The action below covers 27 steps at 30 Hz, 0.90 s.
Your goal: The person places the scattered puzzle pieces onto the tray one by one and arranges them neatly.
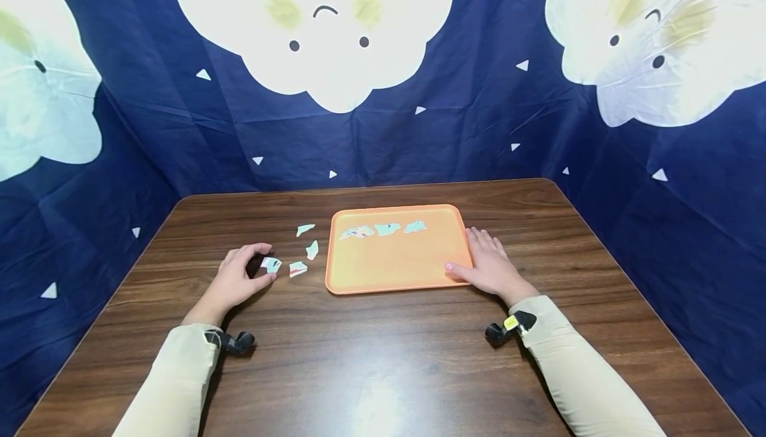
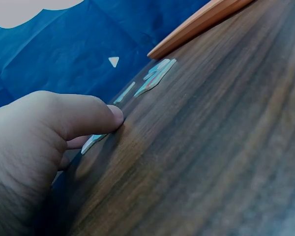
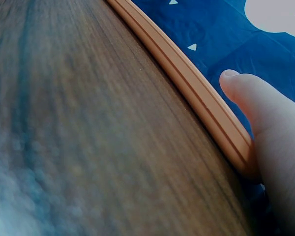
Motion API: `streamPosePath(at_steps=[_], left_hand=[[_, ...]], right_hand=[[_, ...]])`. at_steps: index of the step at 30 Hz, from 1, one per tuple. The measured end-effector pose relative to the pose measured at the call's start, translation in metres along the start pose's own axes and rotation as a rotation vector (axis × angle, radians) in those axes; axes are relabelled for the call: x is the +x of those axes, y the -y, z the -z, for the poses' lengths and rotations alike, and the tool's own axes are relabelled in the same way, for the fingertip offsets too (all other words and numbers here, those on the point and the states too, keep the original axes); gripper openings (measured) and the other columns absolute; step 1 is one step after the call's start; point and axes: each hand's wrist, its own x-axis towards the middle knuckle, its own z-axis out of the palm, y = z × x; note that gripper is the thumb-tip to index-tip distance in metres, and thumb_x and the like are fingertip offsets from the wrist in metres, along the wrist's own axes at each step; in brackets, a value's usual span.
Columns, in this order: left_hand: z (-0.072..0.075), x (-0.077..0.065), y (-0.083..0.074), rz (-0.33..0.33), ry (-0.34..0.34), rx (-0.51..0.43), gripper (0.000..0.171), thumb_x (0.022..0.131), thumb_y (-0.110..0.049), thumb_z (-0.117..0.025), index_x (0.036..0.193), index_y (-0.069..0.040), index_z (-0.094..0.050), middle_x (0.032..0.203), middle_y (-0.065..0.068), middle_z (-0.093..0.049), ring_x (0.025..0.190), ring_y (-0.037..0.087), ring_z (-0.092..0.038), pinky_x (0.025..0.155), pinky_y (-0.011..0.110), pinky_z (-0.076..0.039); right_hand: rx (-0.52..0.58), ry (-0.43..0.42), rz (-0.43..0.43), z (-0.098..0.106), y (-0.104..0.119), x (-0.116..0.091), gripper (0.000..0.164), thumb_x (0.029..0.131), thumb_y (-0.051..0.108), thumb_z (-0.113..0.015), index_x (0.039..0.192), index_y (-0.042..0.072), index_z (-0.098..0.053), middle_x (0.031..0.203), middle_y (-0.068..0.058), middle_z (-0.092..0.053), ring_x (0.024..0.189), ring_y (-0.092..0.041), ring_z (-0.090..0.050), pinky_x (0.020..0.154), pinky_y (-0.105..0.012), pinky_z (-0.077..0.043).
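The tray (image 1: pixel 397 265) held three scraps (image 1: pixel 387 229); four others (image 1: pixel 312 250) remained at its nine o'clock, left hand (image 1: pixel 232 282) curved round one, grip unclear, right hand (image 1: pixel 492 269) spread.

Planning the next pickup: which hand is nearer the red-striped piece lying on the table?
Left. The left hand is just left of the red-striped piece, curved around another piece; the right hand is farther off, at the right edge of the orange tray.

Cloth-walled tabletop booth, navy hangings (image 1: pixel 383 147) on three sides, printed white clouds (image 1: pixel 329 48), small triangles (image 1: pixel 203 74), wood-grain table (image 1: pixel 431 350)
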Motion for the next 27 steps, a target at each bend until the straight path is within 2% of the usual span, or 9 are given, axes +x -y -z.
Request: streamPosePath(at_steps=[18, 27], left_hand=[[-0.0018, 0.0006, 0.0029, -0.039, -0.045, 0.048, 0.058, 0.075, -0.018, -0.085, 0.126, -0.004, -0.061, 0.106, 0.015, -0.064, 0.105, 0.037, -0.050, 0.092, 0.050, -0.032], [-0.0016, 0.0006, -0.0012, -0.021, -0.053, 0.045, 0.058, 0.074, -0.017, -0.085, 0.126, -0.005, -0.062, 0.103, 0.013, -0.065, 0.104, 0.036, -0.051, 0.090, 0.049, -0.034]], right_hand=[[0.006, -0.006, 0.002, 0.0032, 0.0044, -0.0034, 0.107, 0.090, 0.069, -0.055, 0.157, -0.006, -0.020, 0.162, -0.028, -0.023, 0.151, -0.045, -0.016, 0.119, -0.061, -0.008], [0.015, -0.012, 0.010, 0.0010, 0.0014, -0.0012, 0.108, 0.089, 0.071, -0.054, 0.157, -0.006, -0.020, 0.161, -0.029, -0.024, 0.150, -0.046, -0.016, 0.119, -0.062, -0.008]])
